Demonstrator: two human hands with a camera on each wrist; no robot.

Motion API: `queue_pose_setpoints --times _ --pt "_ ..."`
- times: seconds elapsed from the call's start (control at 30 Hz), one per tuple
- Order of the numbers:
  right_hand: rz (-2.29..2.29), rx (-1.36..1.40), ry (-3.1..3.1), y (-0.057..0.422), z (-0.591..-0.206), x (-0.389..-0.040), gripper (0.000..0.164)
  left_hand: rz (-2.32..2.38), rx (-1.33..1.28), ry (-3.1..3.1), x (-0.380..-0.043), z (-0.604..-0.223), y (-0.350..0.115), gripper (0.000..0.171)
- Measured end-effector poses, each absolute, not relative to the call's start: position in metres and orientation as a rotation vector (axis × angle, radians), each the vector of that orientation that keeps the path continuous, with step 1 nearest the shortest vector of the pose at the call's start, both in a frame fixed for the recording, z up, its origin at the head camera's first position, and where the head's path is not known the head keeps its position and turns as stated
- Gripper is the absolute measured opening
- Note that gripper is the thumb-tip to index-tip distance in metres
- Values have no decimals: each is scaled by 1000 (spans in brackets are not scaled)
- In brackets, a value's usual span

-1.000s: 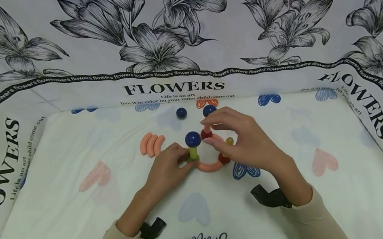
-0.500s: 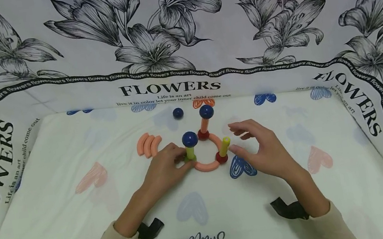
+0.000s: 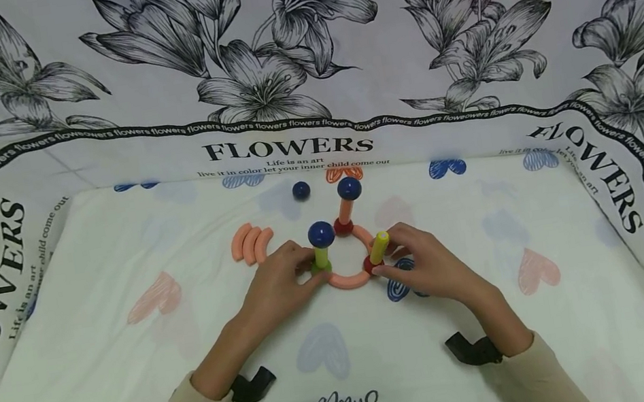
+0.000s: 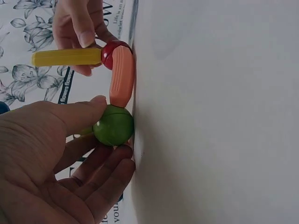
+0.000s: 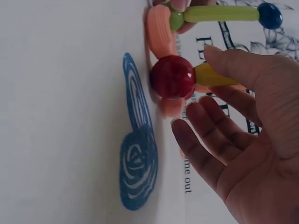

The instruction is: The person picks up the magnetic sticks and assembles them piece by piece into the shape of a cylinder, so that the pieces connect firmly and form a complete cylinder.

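Observation:
A ball-and-rod construction stands on the white cloth, its curved orange rods (image 3: 350, 281) joining a green ball and two red balls. My left hand (image 3: 279, 275) pinches the green ball (image 4: 113, 126) between thumb and fingers; a light green rod rises from it, topped by a blue ball (image 3: 321, 234). My right hand (image 3: 429, 261) has thumb and relaxed fingers on either side of the yellow rod (image 4: 65, 57), fingertips close to the red ball (image 5: 173, 77) beneath it. Farther back, the other red ball (image 3: 343, 227) carries a straight orange rod with a blue ball (image 3: 349, 188) on top.
Several loose curved orange rods (image 3: 252, 243) lie left of the construction. A loose blue ball (image 3: 301, 191) sits behind it. Black straps (image 3: 472, 349) hang at both wrists. The flower-printed cloth (image 3: 282, 96) rises at the back.
My right hand has left the straight orange rod at the back, drawn off to the right, then come in to the yellow rod and its red ball. The left hand stays on the green ball.

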State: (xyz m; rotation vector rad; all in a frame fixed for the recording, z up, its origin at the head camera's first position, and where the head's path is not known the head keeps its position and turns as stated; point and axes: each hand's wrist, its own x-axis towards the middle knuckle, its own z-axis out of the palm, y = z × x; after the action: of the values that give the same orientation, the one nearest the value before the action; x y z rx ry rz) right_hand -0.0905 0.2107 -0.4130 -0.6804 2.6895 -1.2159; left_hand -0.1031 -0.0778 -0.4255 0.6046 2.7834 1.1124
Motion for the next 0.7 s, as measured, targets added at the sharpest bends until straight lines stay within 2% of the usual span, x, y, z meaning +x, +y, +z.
queue_pose_setpoints --times 0.43,0.7 --pt "-1216 -661 2726 206 -428 -91 25 1061 523 2754 -99 -415 -76 36" --pt "-1239 -634 2709 205 -429 -91 24 996 569 2733 -98 -409 -82 46"
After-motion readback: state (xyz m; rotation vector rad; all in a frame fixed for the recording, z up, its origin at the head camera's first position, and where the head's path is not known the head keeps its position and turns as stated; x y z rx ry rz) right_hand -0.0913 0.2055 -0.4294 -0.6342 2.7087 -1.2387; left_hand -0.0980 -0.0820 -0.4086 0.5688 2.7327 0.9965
